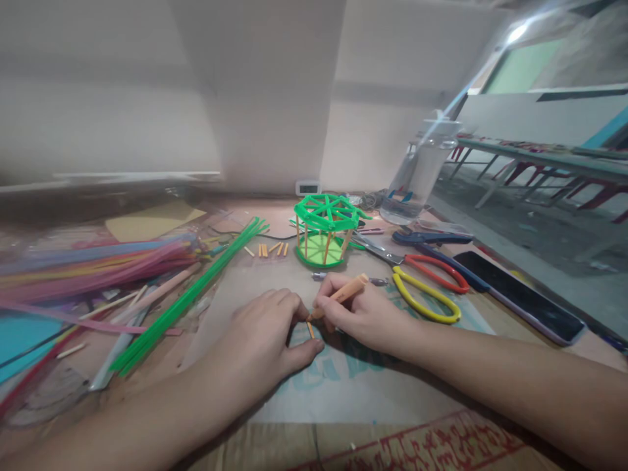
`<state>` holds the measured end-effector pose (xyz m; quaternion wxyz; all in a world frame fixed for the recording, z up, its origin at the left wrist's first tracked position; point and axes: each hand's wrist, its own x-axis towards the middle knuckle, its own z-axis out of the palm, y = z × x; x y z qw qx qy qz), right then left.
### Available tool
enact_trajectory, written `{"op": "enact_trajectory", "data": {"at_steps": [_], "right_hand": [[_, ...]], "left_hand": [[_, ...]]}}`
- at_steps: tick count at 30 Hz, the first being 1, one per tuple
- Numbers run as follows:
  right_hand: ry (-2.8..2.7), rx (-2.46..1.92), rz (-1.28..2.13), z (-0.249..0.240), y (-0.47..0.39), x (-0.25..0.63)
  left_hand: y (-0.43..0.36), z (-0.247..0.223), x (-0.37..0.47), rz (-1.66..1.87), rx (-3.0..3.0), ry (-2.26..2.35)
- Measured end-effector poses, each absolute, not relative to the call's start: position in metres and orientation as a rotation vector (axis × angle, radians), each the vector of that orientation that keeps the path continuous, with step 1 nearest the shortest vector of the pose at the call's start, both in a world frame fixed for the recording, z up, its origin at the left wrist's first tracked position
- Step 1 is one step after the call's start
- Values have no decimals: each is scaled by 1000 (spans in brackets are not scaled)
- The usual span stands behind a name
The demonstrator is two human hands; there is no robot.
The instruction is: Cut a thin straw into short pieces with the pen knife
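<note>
My right hand point(360, 314) grips an orange marker point(343, 293), its tip pointing down and left. The tip meets a short orange stick point(311, 328) on the pale sheet point(338, 399). My left hand point(275, 330) pinches that stick between thumb and fingers. Just beyond the hands stands a small round frame point(326, 229) with a green spoked top, thin stick posts and a light green base. Left of it lie several short orange sticks point(275, 250) in a loose row. A pen point(321, 277) rests behind my right hand.
Green pipe cleaners point(196, 288) lie at left beside bundled coloured ones point(108, 268). To the right are scissors point(432, 278) with red and yellow handles, blue-handled pliers point(432, 239) and a phone point(520, 294). A water jug point(417, 176) and small digital clock point(309, 188) stand behind.
</note>
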<state>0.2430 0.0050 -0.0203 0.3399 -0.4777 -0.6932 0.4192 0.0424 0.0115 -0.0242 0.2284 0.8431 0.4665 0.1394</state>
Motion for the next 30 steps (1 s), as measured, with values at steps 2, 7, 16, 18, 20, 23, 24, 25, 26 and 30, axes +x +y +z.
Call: {"op": "enact_trajectory", "data": {"at_steps": [2,7,16,18,20,23,24,25,26,30], "right_hand": [[-1764,-1241,1132,-15,6,244],[-1388,-1056,1225,17,5,257],[-1647,-1163,1204,-7,-3,246],[-1652,-1202,1223,-14,1,245],[-1671,-1222,1224,-17,4,245],[-1697,-1229,1193,-16,6,244],[-1704,-1231,1183,-15,6,244],[-1712,-1234,1175,-15,6,243],[-1720,-1237,1167,-15,6,243],[-1740,-1253,1159,-16,5,242]], "left_hand": [[12,-26,42,390,2327,1274],[15,-30,37,387,2351,1255],[14,-30,38,435,2370,1218],[14,-28,40,409,2359,1243],[14,-26,41,385,2359,1264],[14,-24,41,371,2377,1258],[14,-23,41,371,2380,1250],[14,-23,41,372,2380,1243],[14,-23,41,376,2377,1237],[15,-26,40,412,2376,1230]]}}
